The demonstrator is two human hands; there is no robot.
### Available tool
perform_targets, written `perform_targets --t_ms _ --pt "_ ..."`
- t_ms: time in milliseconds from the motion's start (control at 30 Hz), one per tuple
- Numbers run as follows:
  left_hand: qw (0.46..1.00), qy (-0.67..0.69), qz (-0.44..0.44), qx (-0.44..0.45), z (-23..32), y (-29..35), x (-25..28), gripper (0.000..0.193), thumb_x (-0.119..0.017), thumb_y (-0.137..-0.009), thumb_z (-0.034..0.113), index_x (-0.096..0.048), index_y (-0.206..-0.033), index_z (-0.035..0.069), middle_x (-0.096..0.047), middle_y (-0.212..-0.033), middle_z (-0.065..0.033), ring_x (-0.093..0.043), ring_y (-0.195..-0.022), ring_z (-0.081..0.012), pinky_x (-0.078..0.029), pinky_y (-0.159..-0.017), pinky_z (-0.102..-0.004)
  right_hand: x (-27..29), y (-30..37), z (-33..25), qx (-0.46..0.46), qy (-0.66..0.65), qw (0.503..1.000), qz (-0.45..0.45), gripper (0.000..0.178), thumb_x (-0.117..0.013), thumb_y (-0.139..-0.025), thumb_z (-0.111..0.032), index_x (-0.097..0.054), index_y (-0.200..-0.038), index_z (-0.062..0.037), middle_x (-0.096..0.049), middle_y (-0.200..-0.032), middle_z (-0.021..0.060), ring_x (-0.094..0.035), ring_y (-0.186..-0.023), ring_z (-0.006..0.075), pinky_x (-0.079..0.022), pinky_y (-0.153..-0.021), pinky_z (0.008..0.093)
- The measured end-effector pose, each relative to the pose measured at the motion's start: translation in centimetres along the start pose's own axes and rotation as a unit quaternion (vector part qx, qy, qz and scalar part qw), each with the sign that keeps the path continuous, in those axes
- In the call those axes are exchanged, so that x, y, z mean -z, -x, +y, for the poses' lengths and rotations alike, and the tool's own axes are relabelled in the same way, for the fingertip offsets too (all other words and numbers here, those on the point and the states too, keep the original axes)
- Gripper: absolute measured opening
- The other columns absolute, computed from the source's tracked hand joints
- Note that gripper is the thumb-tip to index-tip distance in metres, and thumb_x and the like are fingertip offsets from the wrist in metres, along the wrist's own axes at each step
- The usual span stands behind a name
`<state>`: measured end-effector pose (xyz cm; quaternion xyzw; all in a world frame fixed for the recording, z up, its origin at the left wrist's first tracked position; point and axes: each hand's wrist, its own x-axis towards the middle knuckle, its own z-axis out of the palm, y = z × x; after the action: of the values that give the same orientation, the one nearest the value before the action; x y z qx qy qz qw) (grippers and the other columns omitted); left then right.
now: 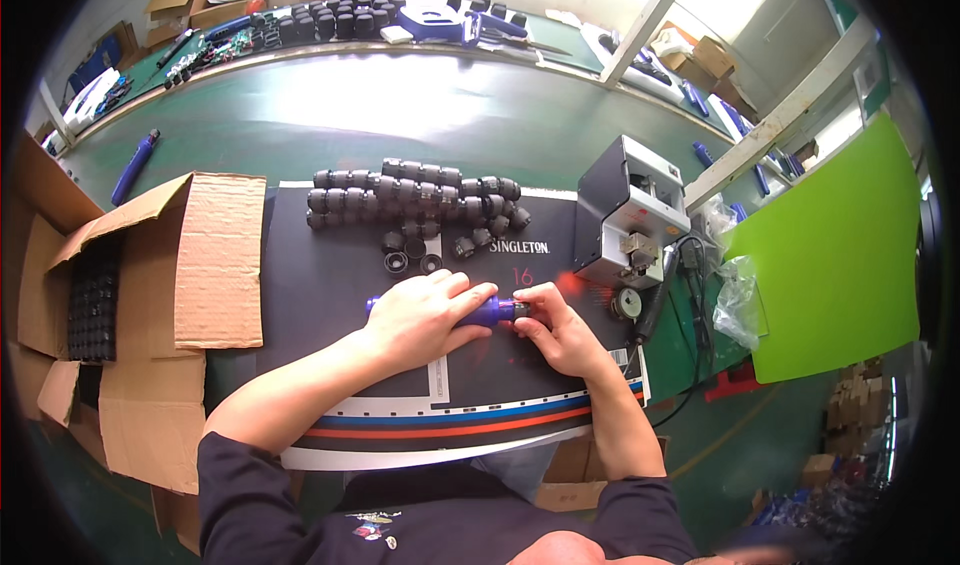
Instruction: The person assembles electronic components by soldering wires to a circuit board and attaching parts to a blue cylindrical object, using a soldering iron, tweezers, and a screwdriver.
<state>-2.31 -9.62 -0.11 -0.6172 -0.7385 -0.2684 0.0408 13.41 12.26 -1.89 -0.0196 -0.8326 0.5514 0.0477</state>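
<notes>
My left hand (412,320) is wrapped over a blue-purple cylindrical handle (486,312), which lies sideways above the dark printed mat. At the handle's right end, the fingertips and thumb of my right hand (566,337) pinch a small black ring-like cap (521,310). Whether the cap is fully seated on the handle I cannot tell. Just beyond my hands lies a pile of ribbed black caps (385,193), many lined up in rows. A loose black ring (396,262) lies on its side close to my left hand, its opening showing.
An open cardboard box (220,265) with black parts inside stands at the left. To the right are a grey-and-black bench machine (630,210), a coiled black cable (690,295) and a green sheet (830,255). Another blue handle (135,168) lies at the far left; a cluttered shelf (340,45) runs behind.
</notes>
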Motion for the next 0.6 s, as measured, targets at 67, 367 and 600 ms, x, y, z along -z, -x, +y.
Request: perform_targets --t_ms 67,367,600 --pt "1.0 0.002 0.003 -0.003 -0.1 -0.1 0.1 0.051 -0.074 -0.091 0.04 -0.064 -0.13 0.008 -0.064 -0.101 -0.0086 -0.067 -0.093 -0.0266 -0.057 -0.08 -0.0374 -0.2 -0.3 -0.1 0.005 -0.026 1.0 0.004 0.031 -0.062 -0.103 -0.004 -0.049 -0.131 -0.0064 -0.062 -0.097 0.0045 -0.063 -0.087 0.0112 -0.052 -0.081 0.0278" --pt "0.99 -0.009 0.136 -0.038 0.6 -0.1 -0.1 0.063 -0.073 -0.09 0.042 -0.057 -0.141 0.009 -0.06 -0.12 -0.0131 -0.061 -0.109 -0.0318 -0.052 -0.092 -0.0441 0.7 -1.2 -0.6 0.017 -0.106 0.993 0.04 0.028 -0.063 -0.104 -0.013 -0.052 -0.128 -0.004 -0.066 -0.101 0.0076 -0.066 -0.088 0.0123 -0.055 -0.079 0.0269" --pt "0.965 0.004 0.194 -0.176 1.7 0.4 -1.2 0.041 -0.075 -0.09 0.032 -0.066 -0.127 0.017 -0.057 -0.111 -0.0029 -0.057 -0.107 -0.0216 -0.048 -0.088 -0.0364 5.2 -7.4 -11.9 0.15 0.106 0.956 0.229 0.026 -0.066 -0.1 -0.013 -0.062 -0.125 -0.0059 -0.066 -0.111 0.0049 -0.061 -0.093 0.0113 -0.05 -0.08 0.0265"
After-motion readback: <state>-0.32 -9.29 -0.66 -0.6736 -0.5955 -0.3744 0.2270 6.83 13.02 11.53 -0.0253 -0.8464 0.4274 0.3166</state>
